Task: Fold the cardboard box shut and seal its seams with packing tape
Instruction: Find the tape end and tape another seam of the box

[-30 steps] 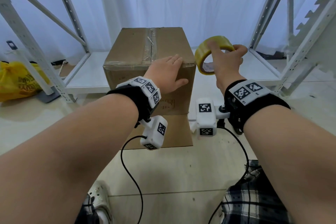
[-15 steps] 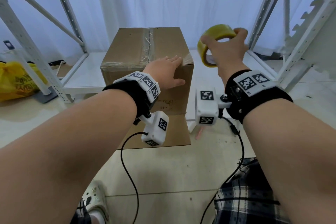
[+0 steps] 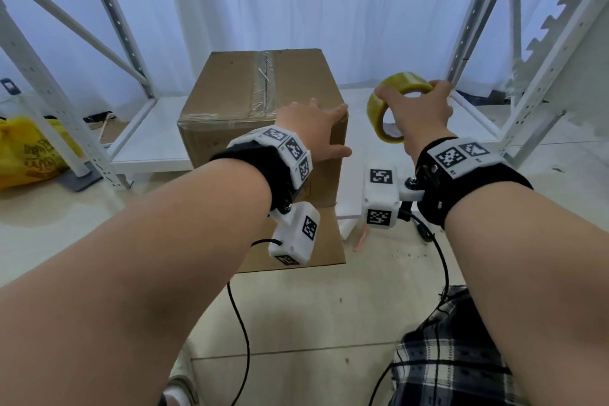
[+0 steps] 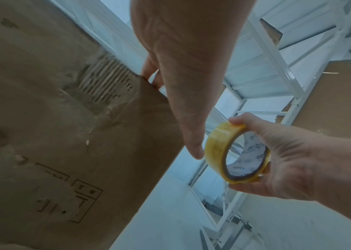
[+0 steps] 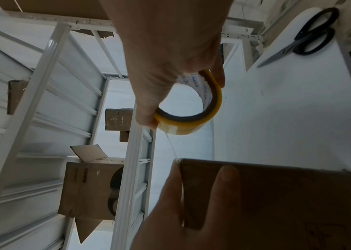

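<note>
A closed brown cardboard box (image 3: 237, 99) stands on the low white shelf, with clear tape along its top centre seam and front top edge. My left hand (image 3: 324, 123) lies on the box's front right top corner, fingers straight over the top and thumb on the front face (image 4: 183, 67). Just right of that corner, my right hand (image 3: 418, 112) grips a yellowish roll of packing tape (image 3: 389, 102), thumb and fingers pinching its rim (image 5: 191, 125). A thin strip of clear tape (image 5: 171, 145) runs from the roll to the box corner.
White metal racking (image 3: 540, 76) frames the box on both sides and overhead. A flat cardboard sheet (image 3: 316, 250) lies on the floor in front. A yellow bag (image 3: 26, 152) sits far left. Scissors (image 5: 305, 37) lie on a white surface to the right. More boxes (image 5: 89, 186) stand on another rack.
My right hand has carried the tape roll slightly rightward, widening the gap to the box corner. My left hand has stayed on that corner.
</note>
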The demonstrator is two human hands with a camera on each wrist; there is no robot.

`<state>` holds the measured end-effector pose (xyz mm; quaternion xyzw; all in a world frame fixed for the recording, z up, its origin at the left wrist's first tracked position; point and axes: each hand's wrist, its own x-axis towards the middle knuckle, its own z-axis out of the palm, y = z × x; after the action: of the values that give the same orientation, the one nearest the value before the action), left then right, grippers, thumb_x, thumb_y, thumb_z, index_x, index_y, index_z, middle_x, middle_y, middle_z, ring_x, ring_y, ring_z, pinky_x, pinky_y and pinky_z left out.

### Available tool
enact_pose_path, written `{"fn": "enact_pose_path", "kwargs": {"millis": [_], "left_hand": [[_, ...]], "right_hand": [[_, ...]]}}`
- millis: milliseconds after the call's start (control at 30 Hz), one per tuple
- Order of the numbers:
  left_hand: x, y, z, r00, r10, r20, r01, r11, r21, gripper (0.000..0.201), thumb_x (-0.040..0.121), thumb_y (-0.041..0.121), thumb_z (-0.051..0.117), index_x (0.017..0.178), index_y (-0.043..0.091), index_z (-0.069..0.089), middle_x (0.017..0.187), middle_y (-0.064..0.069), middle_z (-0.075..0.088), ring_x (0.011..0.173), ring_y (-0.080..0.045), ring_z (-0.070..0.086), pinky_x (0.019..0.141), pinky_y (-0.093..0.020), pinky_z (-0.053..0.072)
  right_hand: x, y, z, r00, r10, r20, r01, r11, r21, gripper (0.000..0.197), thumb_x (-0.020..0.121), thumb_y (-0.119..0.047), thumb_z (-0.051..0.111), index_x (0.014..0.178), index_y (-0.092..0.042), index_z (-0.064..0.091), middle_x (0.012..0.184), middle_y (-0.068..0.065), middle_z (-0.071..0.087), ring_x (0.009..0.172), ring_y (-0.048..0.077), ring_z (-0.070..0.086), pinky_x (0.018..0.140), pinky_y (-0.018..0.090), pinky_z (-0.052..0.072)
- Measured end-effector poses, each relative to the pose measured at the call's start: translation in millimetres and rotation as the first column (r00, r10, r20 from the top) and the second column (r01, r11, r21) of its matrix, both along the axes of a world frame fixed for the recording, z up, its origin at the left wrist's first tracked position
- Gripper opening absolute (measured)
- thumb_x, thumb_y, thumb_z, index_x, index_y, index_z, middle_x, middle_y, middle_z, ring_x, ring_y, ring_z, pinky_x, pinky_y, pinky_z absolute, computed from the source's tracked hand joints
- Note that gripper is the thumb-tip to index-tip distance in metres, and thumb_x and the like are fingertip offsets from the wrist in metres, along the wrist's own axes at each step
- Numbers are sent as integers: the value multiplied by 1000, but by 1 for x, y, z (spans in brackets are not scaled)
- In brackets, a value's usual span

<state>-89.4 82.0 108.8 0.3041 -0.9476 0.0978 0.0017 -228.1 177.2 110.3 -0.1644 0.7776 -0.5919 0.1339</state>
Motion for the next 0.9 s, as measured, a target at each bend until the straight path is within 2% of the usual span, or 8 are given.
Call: {"fn": "enact_pose_path", "kwargs": {"millis": [67, 133, 267, 400, 600, 767, 833, 900], "left_hand": [[-5, 2, 1, 1000, 20, 14, -20, 1000, 3, 88, 77, 80, 41, 148, 43, 6, 144, -16, 37, 117, -39, 51, 83, -42, 48], [-6, 2, 1, 999, 41, 6, -41, 999, 10, 87, 77, 80, 41, 148, 43, 7, 147, -17, 34, 121, -40, 47, 90, -46, 45], [8, -6, -4, 999, -12, -35, 14, 999, 40, 77, 86, 69, 41, 149, 41, 6, 157, -12, 16, 142, -38, 20, 114, -50, 20], [23, -17, -10, 993, -73, -93, 78, 995, 62, 74, 91, 59, 42, 151, 34, 6, 159, -4, 11, 146, -29, 12, 118, -42, 10], [16, -14, -11, 979, -133, -157, 139, 990, 28, 70, 94, 48, 47, 151, 21, 17, 158, -1, 15, 146, -20, 12, 118, -36, 9], [13, -13, -10, 975, -116, -188, 119, 993, 5, 67, 92, 53, 46, 149, 25, 22, 157, 1, 22, 142, -23, 25, 112, -43, 32], [13, -13, -12, 981, -104, -164, 104, 995, -7, 71, 91, 59, 43, 150, 29, 18, 157, 1, 20, 143, -26, 24, 111, -44, 30], [12, -14, -15, 980, -101, -174, 100, 995, -10, 71, 91, 60, 43, 150, 31, 16, 157, 2, 20, 143, -25, 23, 112, -43, 29]], "right_hand": [[-1, 0, 0, 1000, 6, -2, -6, 1000, 5, 83, 66, -50, 76, 132, -26, 32, 128, 7, 34, 104, 30, 48, 84, 42, 48], [-3, 1, -3, 1000, 10, -9, -10, 1000, 23, 82, 66, -49, 75, 132, -25, 32, 127, 8, 34, 103, 30, 47, 81, 41, 47], [-6, 1, -10, 1000, 15, 20, -16, 999, 43, 81, 65, -47, 75, 131, -24, 34, 126, 8, 35, 100, 30, 49, 80, 41, 49], [-7, 0, -21, 997, 38, 63, -43, 996, 79, 85, 64, -47, 77, 132, -23, 33, 125, 9, 37, 100, 30, 51, 81, 43, 52], [-9, -6, -40, 990, 53, 130, -71, 988, 135, 86, 64, -48, 77, 132, -19, 32, 126, 12, 42, 106, 31, 48, 81, 42, 48], [-4, -11, -45, 969, 152, 192, -195, 954, 227, 96, 51, -59, 70, 129, -12, 39, 114, 14, 54, 102, 33, 57, 82, 44, 52], [-2, -13, -47, 965, 200, 171, -241, 931, 272, 93, 57, -59, 68, 133, -12, 41, 113, 13, 55, 103, 33, 58, 85, 45, 52], [4, -14, -42, 978, 199, 62, -208, 932, 295, 77, 75, -50, 65, 138, -16, 37, 128, 13, 48, 115, 33, 51, 97, 47, 45]]}}
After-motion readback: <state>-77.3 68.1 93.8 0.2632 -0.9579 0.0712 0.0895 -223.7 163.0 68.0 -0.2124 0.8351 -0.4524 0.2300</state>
